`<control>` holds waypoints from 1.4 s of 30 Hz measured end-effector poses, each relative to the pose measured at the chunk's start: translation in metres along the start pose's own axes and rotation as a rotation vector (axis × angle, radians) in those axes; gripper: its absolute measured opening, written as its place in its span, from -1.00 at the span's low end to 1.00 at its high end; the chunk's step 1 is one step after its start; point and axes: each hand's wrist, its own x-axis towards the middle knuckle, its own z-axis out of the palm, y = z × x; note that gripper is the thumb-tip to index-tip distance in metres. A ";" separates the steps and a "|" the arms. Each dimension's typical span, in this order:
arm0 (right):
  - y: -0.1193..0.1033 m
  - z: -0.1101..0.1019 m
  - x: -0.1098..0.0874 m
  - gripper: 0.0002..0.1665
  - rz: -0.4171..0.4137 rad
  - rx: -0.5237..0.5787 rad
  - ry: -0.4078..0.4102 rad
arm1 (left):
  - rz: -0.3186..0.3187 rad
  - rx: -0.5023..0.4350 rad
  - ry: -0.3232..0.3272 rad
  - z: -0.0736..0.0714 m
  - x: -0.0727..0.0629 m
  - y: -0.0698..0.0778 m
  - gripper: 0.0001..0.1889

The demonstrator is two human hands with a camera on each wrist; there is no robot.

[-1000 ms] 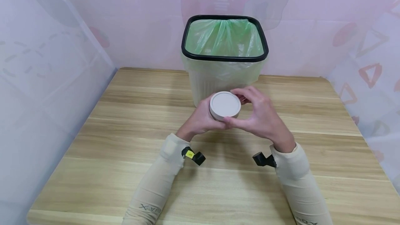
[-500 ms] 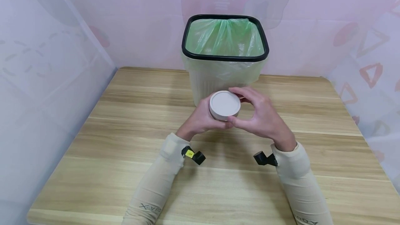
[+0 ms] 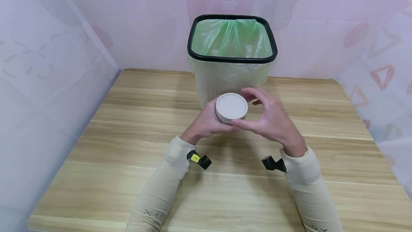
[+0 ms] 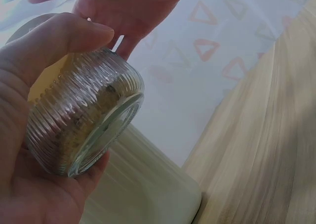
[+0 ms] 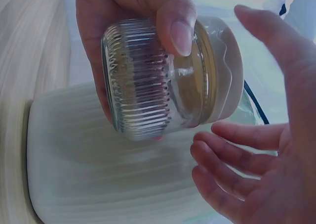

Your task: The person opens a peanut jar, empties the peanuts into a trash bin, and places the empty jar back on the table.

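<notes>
A ribbed glass jar [image 5: 136,80] is held up in front of the bin by my left hand [image 3: 206,120], its fingers wrapped round the glass. The jar has a pale beige lid [image 3: 231,106], which faces up toward the head camera. Something brownish shows through the ribbed wall in the left wrist view. My right hand [image 3: 273,119] is spread around the lid's right side, thumb near the front edge and fingers behind. In the right wrist view its thumb and fingers stand apart from the lid, with a gap showing.
Behind the hands, a cream waste bin [image 3: 231,59] with a black rim and a green plastic liner stands on the wooden table [image 3: 145,117]. Printed pale curtains [image 3: 154,20] enclose the table at the back and sides.
My right hand's fingers have spread away from the lid's rim and shifted slightly right. The left hand and the jar have stayed almost still.
</notes>
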 end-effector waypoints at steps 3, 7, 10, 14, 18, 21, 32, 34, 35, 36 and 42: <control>-0.002 0.001 0.000 -0.13 -0.006 -0.044 0.033 | -0.005 0.000 0.008 0.000 0.000 0.000 -0.05; -0.005 0.005 -0.001 -0.15 -0.008 -0.088 0.052 | -0.007 0.002 0.015 -0.001 -0.001 -0.001 -0.06; -0.006 0.007 -0.001 -0.14 -0.006 -0.098 0.052 | -0.008 0.012 0.010 -0.001 0.000 -0.002 -0.07; -0.007 0.008 -0.002 -0.14 -0.010 -0.097 0.048 | -0.011 0.015 -0.001 -0.002 0.000 -0.002 -0.06; -0.005 0.007 -0.001 -0.15 -0.008 -0.088 0.035 | -0.011 0.018 -0.008 -0.002 0.000 -0.001 -0.04; -0.004 0.006 -0.001 -0.14 -0.007 -0.071 0.020 | -0.010 0.017 -0.011 -0.002 0.000 -0.001 -0.04; 0.000 0.003 0.000 -0.13 -0.027 -0.029 -0.015 | -0.014 0.020 -0.013 -0.002 0.001 -0.001 -0.03; 0.001 0.002 0.000 -0.11 -0.036 -0.027 -0.019 | -0.014 0.019 -0.011 -0.002 0.001 -0.001 -0.03; 0.001 0.002 0.000 -0.11 -0.042 -0.026 -0.021 | -0.013 0.019 -0.009 -0.001 0.000 -0.001 -0.04; 0.001 0.001 0.000 -0.12 -0.047 -0.024 -0.022 | -0.010 0.016 -0.007 -0.001 0.001 -0.001 -0.04; 0.002 0.001 0.000 -0.12 -0.074 -0.017 -0.038 | 0.012 0.006 0.000 -0.001 0.001 -0.002 -0.07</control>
